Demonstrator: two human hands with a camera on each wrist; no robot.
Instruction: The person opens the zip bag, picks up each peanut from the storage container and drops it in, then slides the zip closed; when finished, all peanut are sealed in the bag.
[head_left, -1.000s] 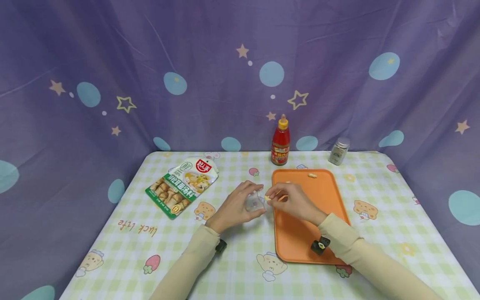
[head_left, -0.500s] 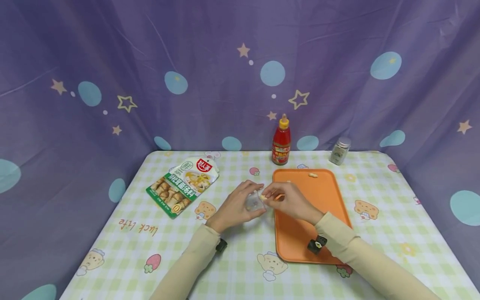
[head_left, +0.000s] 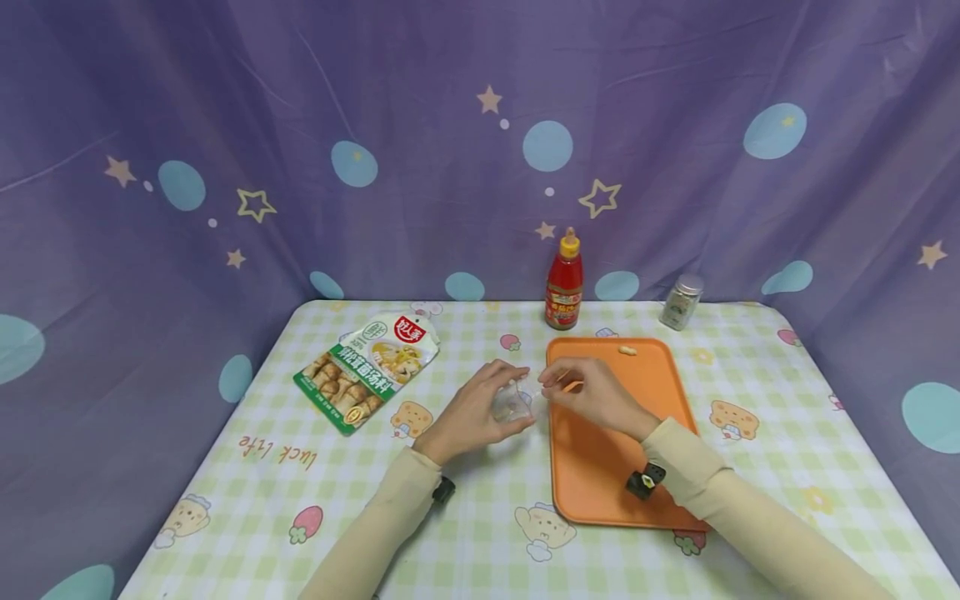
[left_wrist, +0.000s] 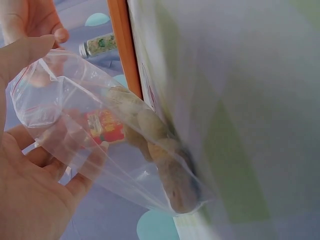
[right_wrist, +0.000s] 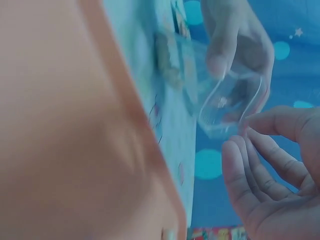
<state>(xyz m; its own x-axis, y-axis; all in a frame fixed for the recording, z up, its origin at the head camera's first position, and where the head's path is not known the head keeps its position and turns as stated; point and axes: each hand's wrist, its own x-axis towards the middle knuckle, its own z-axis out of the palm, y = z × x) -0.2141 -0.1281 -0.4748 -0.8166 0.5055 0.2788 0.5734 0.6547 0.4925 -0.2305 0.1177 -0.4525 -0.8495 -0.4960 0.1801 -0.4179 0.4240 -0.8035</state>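
My left hand (head_left: 468,419) holds a clear zip bag (head_left: 510,406) left of the orange tray (head_left: 600,492), its thumb and fingers around the spread mouth. Through the plastic, in the left wrist view, several peanuts (left_wrist: 172,170) show at the bag's bottom. Just right of the mouth, over the tray's left edge, is my right hand (head_left: 600,404). In the right wrist view its index fingertip (right_wrist: 252,121) lies close to the bag's rim; whether they touch is unclear. No peanut shows between its fingers. One peanut (head_left: 627,351) lies at the tray's far end.
A green and white food pouch (head_left: 367,371) lies at the left. Behind the tray stands a red sauce bottle (head_left: 564,292) with a yellow cap. A small spice jar (head_left: 681,302) is at the back right. The checked tablecloth (head_left: 247,500) covers the table.
My right hand brought a peanut to the bag's mouth, and has drawn back slightly to the right with no peanut visible in its fingers. The left hand keeps holding the bag in place.
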